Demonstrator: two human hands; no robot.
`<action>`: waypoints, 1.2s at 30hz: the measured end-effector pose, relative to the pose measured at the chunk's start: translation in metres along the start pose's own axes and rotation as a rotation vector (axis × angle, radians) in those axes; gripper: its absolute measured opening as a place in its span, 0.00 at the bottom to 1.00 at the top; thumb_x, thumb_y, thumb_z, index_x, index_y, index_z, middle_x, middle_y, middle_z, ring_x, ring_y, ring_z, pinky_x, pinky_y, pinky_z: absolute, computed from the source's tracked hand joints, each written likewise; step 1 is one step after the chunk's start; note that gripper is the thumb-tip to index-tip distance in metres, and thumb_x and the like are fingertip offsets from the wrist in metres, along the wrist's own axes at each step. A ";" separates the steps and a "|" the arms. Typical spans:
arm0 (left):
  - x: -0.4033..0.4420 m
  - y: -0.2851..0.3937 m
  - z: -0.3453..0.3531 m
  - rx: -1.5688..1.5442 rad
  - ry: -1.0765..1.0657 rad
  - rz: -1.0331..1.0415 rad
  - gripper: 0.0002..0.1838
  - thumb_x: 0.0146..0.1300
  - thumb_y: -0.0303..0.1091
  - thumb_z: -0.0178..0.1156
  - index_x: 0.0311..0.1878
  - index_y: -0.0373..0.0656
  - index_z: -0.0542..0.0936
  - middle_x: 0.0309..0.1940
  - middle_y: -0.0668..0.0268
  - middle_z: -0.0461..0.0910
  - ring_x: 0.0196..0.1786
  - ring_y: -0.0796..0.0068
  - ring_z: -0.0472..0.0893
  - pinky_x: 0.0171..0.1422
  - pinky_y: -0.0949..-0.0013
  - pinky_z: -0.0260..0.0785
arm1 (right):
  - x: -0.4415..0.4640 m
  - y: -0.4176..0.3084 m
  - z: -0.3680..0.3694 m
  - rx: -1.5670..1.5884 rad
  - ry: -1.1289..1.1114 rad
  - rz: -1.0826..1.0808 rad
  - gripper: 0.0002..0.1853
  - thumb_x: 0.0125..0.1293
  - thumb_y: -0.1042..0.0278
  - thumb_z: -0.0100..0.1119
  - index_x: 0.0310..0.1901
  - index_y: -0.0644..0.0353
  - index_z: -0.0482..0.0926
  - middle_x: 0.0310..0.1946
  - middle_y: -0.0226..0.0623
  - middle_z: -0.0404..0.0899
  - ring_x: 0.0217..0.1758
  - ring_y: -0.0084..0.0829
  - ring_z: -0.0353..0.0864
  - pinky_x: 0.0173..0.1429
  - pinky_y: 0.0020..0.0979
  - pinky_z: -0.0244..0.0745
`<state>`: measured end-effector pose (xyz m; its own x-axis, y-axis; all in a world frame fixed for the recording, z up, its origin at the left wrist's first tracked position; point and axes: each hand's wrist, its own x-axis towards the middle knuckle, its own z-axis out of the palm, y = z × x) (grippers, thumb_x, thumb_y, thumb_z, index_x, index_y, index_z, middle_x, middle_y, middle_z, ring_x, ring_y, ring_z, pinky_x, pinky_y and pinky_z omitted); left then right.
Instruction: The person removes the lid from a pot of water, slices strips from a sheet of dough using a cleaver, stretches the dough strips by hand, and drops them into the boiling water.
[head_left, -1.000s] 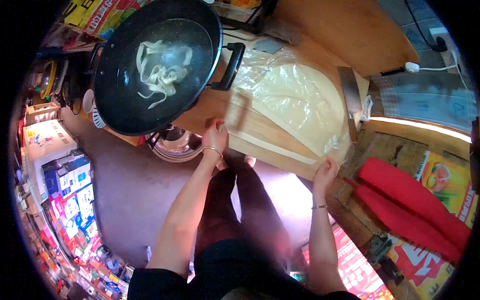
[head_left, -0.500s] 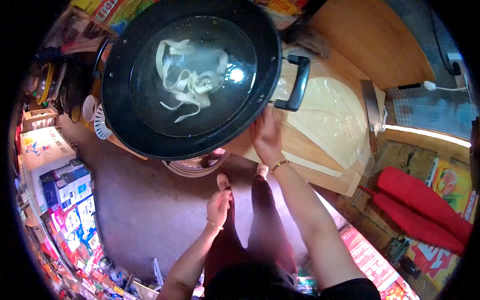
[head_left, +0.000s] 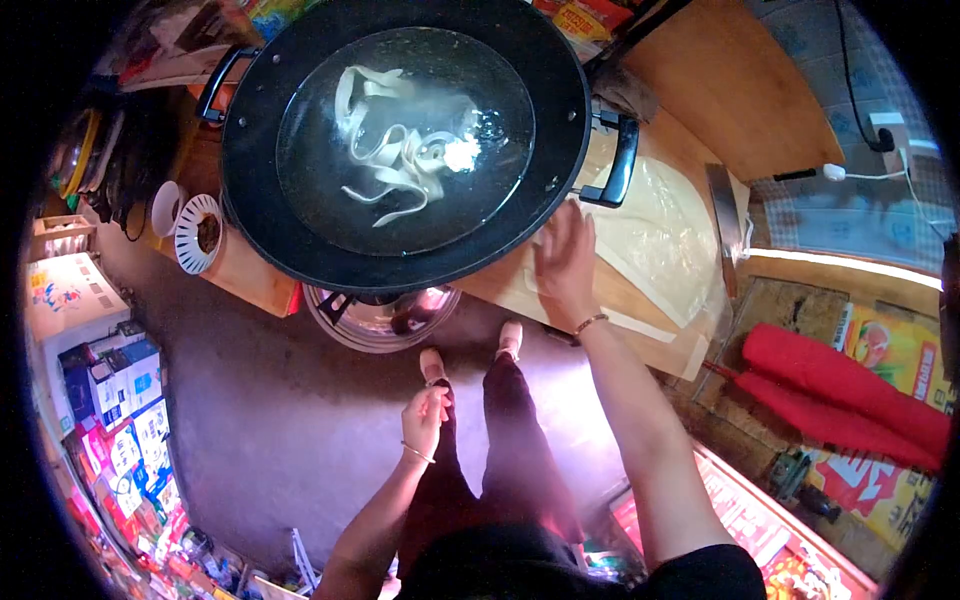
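Observation:
A large black two-handled wok point(head_left: 400, 272) holds water, with pale flat noodles point(head_left: 400, 165) lying in a loose tangle in it. My right hand point(head_left: 567, 262) is by the wok's right handle, over the edge of a wooden board point(head_left: 680, 352). Its fingers are apart, with nothing seen between them. Under clear plastic on that board lies a pale sheet of dough point(head_left: 655, 235). Low in front of my leg hangs my left hand point(head_left: 425, 418), its fingers curled together. Whatever it may hold is too small or hidden to make out.
A long blade point(head_left: 724, 225) lies along the board's right side. Below the wok is a shiny metal basin point(head_left: 390, 322). A white slotted basket point(head_left: 198, 235) stands at the left. Red cloth mitts or sleeves point(head_left: 830, 390) lie at the right, and stacked boxes point(head_left: 115, 375) line the left.
The view has shifted, so the wok sits a little further right in it. My right hand has come out from beneath the wok's rim, and its fingers show more. My left hand stays low.

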<state>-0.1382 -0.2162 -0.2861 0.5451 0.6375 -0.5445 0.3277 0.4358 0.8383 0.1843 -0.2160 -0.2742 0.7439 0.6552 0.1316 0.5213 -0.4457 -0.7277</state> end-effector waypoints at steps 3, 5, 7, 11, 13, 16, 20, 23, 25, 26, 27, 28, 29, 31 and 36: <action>0.002 -0.008 -0.005 -0.017 0.051 -0.066 0.14 0.66 0.38 0.48 0.39 0.37 0.76 0.24 0.69 0.75 0.21 0.87 0.69 0.25 0.82 0.61 | -0.001 0.003 0.013 -0.615 -0.120 -0.153 0.26 0.64 0.59 0.36 0.61 0.63 0.57 0.63 0.40 0.56 0.68 0.38 0.49 0.71 0.44 0.30; 0.003 -0.012 -0.006 0.001 0.059 -0.075 0.14 0.66 0.38 0.48 0.39 0.37 0.76 0.23 0.69 0.75 0.21 0.87 0.69 0.24 0.82 0.61 | -0.006 0.006 0.013 -0.791 -0.237 -0.122 0.28 0.63 0.55 0.37 0.62 0.62 0.57 0.64 0.37 0.55 0.70 0.35 0.45 0.71 0.47 0.28; 0.002 -0.023 -0.007 0.001 0.081 -0.083 0.14 0.66 0.39 0.48 0.38 0.38 0.77 0.23 0.69 0.74 0.21 0.87 0.69 0.23 0.82 0.61 | -0.009 0.002 0.009 -0.878 -0.268 -0.136 0.29 0.63 0.51 0.36 0.62 0.61 0.57 0.65 0.35 0.53 0.70 0.33 0.43 0.71 0.48 0.27; 0.002 -0.004 0.000 -0.037 0.003 -0.053 0.13 0.66 0.38 0.48 0.38 0.38 0.76 0.23 0.69 0.75 0.21 0.86 0.69 0.24 0.82 0.61 | -0.007 0.000 0.010 -0.804 -0.216 -0.110 0.28 0.62 0.53 0.41 0.60 0.61 0.60 0.64 0.34 0.55 0.70 0.34 0.45 0.70 0.48 0.28; 0.003 -0.001 -0.003 -0.069 0.030 -0.027 0.13 0.66 0.38 0.48 0.39 0.37 0.76 0.23 0.68 0.75 0.21 0.86 0.69 0.25 0.82 0.61 | -0.005 -0.004 -0.002 -0.583 0.000 -0.108 0.26 0.60 0.57 0.48 0.58 0.61 0.64 0.63 0.38 0.56 0.69 0.36 0.47 0.70 0.51 0.32; 0.003 -0.008 -0.010 -0.050 0.079 -0.065 0.13 0.66 0.38 0.48 0.38 0.37 0.76 0.23 0.68 0.74 0.21 0.86 0.69 0.24 0.82 0.61 | -0.005 0.011 -0.003 -0.621 0.030 -0.132 0.26 0.58 0.59 0.53 0.57 0.61 0.65 0.61 0.43 0.57 0.68 0.36 0.50 0.68 0.55 0.37; 0.002 -0.019 -0.010 -0.043 0.141 -0.063 0.13 0.66 0.37 0.48 0.37 0.37 0.76 0.22 0.68 0.74 0.20 0.86 0.68 0.23 0.81 0.60 | -0.004 0.008 -0.007 -0.688 0.011 -0.138 0.26 0.58 0.58 0.53 0.56 0.60 0.66 0.60 0.42 0.58 0.67 0.37 0.51 0.67 0.57 0.39; 0.000 0.001 -0.005 -0.069 0.090 -0.062 0.12 0.66 0.36 0.48 0.37 0.37 0.77 0.22 0.68 0.74 0.20 0.86 0.67 0.23 0.82 0.60 | -0.006 0.005 -0.018 -0.699 0.007 -0.147 0.27 0.58 0.56 0.52 0.57 0.61 0.65 0.61 0.40 0.58 0.67 0.37 0.51 0.67 0.56 0.38; 0.001 -0.001 -0.009 -0.088 0.094 -0.020 0.12 0.66 0.36 0.48 0.37 0.37 0.76 0.22 0.68 0.74 0.20 0.86 0.67 0.23 0.82 0.60 | -0.011 0.011 -0.024 -0.772 0.008 -0.097 0.28 0.59 0.55 0.51 0.58 0.63 0.63 0.60 0.39 0.59 0.67 0.37 0.51 0.67 0.56 0.36; -0.001 -0.006 -0.014 -0.093 0.098 0.010 0.12 0.66 0.36 0.48 0.37 0.37 0.76 0.22 0.68 0.74 0.19 0.86 0.67 0.23 0.82 0.60 | -0.016 0.014 -0.025 -0.774 0.004 -0.081 0.28 0.59 0.55 0.51 0.58 0.63 0.63 0.60 0.39 0.59 0.67 0.37 0.51 0.67 0.56 0.36; -0.001 -0.012 -0.017 -0.116 0.121 -0.010 0.13 0.66 0.36 0.48 0.37 0.36 0.76 0.22 0.68 0.74 0.19 0.86 0.68 0.23 0.82 0.60 | -0.020 0.015 -0.025 -0.764 -0.040 -0.090 0.28 0.59 0.56 0.50 0.57 0.63 0.63 0.60 0.39 0.60 0.67 0.37 0.52 0.67 0.56 0.36; 0.002 -0.018 -0.017 -0.110 0.119 -0.014 0.13 0.66 0.36 0.48 0.37 0.36 0.76 0.22 0.68 0.74 0.19 0.86 0.68 0.23 0.82 0.60 | -0.020 0.018 -0.025 -0.753 -0.081 -0.111 0.27 0.59 0.56 0.50 0.57 0.63 0.63 0.60 0.39 0.60 0.67 0.37 0.52 0.67 0.56 0.37; 0.000 -0.018 -0.017 -0.095 0.135 -0.027 0.13 0.66 0.36 0.48 0.37 0.36 0.76 0.22 0.68 0.74 0.19 0.86 0.68 0.23 0.82 0.60 | -0.023 0.022 -0.025 -0.742 -0.027 -0.143 0.26 0.60 0.56 0.49 0.56 0.62 0.65 0.59 0.39 0.61 0.66 0.36 0.53 0.67 0.56 0.37; -0.002 -0.015 -0.010 -0.092 0.140 -0.037 0.13 0.66 0.37 0.48 0.37 0.36 0.76 0.22 0.68 0.74 0.19 0.86 0.68 0.23 0.82 0.60 | -0.022 0.021 -0.024 -0.762 -0.042 -0.120 0.25 0.60 0.56 0.49 0.56 0.62 0.65 0.59 0.39 0.61 0.66 0.36 0.53 0.67 0.56 0.37; 0.004 0.011 -0.008 -0.142 0.110 -0.027 0.15 0.64 0.42 0.50 0.37 0.38 0.76 0.20 0.69 0.72 0.19 0.84 0.67 0.22 0.80 0.57 | -0.017 0.016 -0.037 -0.878 -0.021 -0.087 0.27 0.61 0.55 0.47 0.59 0.60 0.61 0.62 0.37 0.57 0.68 0.35 0.50 0.67 0.56 0.35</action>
<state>-0.1386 -0.2041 -0.2788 0.4471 0.6866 -0.5733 0.2244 0.5343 0.8150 0.1952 -0.2571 -0.2629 0.6833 0.7158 0.1438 0.7152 -0.6959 0.0652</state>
